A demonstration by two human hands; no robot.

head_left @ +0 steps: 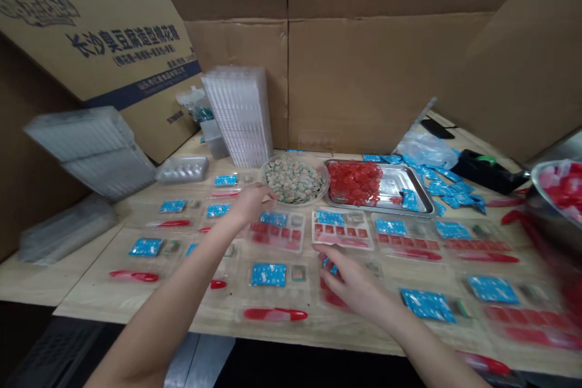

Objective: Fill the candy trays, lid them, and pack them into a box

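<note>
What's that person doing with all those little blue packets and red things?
The person's left hand is beside a round bowl of small wrapped pieces. The right hand is over a clear plastic tray. Lots of trays have blue packets in them, and some have red squares too.

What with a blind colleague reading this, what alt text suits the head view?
Left hand at a bowl of small beige pieces, right hand over rows of clear trays holding blue packets; behind, a metal pan of red pieces.
</note>
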